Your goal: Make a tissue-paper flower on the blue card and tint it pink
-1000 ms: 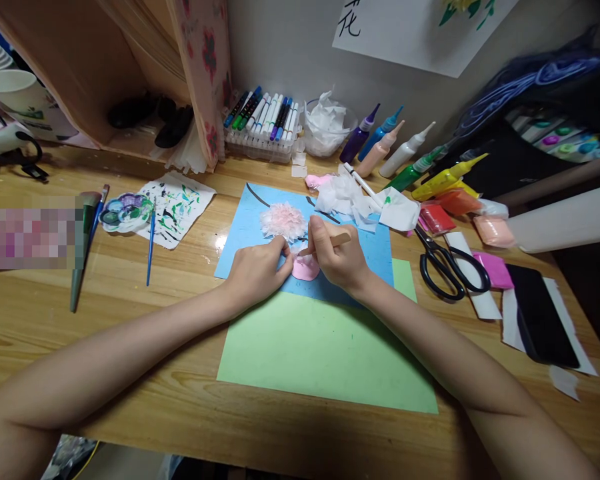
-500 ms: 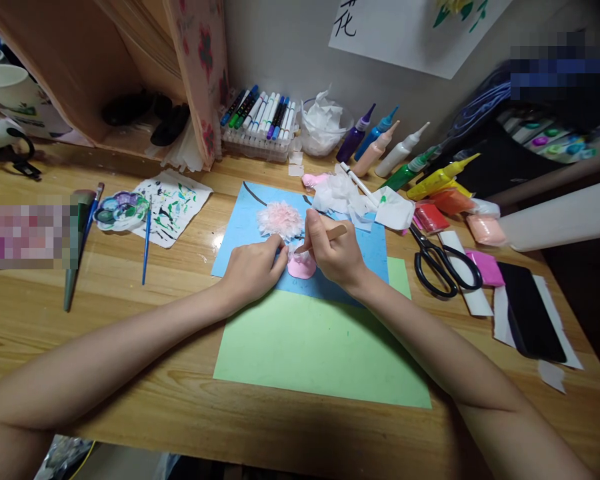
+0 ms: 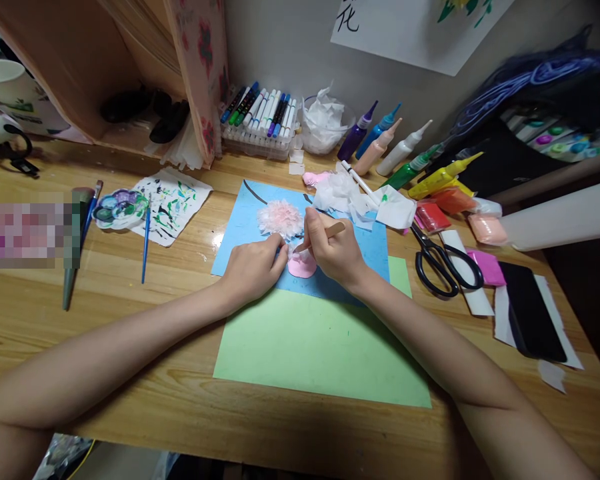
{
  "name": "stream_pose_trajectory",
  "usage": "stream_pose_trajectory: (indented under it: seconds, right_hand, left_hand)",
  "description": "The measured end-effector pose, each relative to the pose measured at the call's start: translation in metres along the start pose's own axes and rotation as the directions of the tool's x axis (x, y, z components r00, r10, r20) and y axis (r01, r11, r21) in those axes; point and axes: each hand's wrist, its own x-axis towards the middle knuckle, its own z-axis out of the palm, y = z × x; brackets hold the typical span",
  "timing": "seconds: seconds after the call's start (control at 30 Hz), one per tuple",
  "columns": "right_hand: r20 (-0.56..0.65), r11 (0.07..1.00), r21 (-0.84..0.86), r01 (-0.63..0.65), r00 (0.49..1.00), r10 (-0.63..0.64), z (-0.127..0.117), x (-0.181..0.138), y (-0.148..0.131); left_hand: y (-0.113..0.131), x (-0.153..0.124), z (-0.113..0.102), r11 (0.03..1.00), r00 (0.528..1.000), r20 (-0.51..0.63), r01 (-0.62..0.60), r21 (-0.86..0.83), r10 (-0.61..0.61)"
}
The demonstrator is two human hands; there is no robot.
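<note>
Taking the pink piece as the clock's centre, with twelve pointing away from the person, the wooden desk (image 3: 145, 387) spreads all round. The green sheet (image 3: 325, 350) shows mostly toward six o'clock, running under the blue sheet (image 3: 240, 230), perhaps as a backing that spares the desk. The blue sheet carries the work, squarely before the person, probably so both arms reach it evenly.

Out at three o'clock lie the black-handled scissors (image 3: 427, 244), apart from the hands, seemingly parked there to leave room. The left hand (image 3: 257, 267) rests at nine o'clock, its fingers curled in beside the pink piece, likely steadying it or the paper; whether they pinch anything I cannot tell. The right hand (image 3: 337, 250) sits between two and three, its fingers gripping a thin tool as one grips a pen, presumably for fine control.

White crumpled tissue (image 3: 345, 193) is heaped at one o'clock, and the ruffled pale-pink flower (image 3: 280, 219) sits at eleven, both on the blue sheet. The pink piece (image 3: 302, 266) lies on that sheet between the hands. Slimmest is the tan tool (image 3: 336, 230), slanting down to the piece's twelve-o'clock edge.
</note>
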Motion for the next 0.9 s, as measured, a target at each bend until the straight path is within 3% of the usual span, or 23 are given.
stream_pose_trajectory:
  seconds: [0.47, 0.73, 0.9]
  right_hand:
    - [0.01, 0.996, 0.087, 0.025, 1.0, -0.026, -0.0007, -0.001, 0.0029]
    - [0.081, 0.995, -0.001, 0.1, 0.992, -0.099, -0.0032, 0.0001, 0.0049]
    - [0.05, 0.999, 0.03, 0.024, 0.998, -0.025, -0.0031, 0.0012, 0.0047]
  left_hand:
    - [-0.0002, -0.0006, -0.0016, 1.0, 1.0, 0.002, 0.002, 0.013, -0.002]
    - [0.0001, -0.0002, -0.0014, 1.0, 1.0, 0.002, 0.003, 0.018, -0.003]
    - [-0.0003, -0.0004, -0.0019, 1.0, 1.0, 0.005, 0.003, 0.031, -0.004]
